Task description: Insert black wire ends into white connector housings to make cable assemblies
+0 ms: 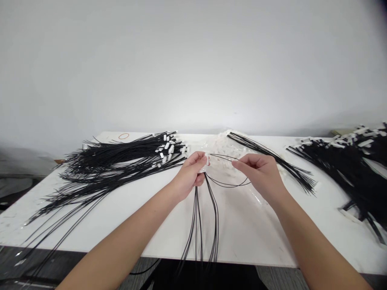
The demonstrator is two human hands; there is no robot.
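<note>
Gripping white connector [207,158], left hand [195,170]; wires [223,156], right [256,169].

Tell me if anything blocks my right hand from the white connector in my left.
Nothing visible blocks it; only thin black wires span the gap between your right hand and the white connector in your left hand.

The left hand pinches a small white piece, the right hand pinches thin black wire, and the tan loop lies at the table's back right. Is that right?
Not quite: the head view shows the tan loop at the table's back left. The left hand does pinch the small white piece, the right hand thin black wire.
</note>
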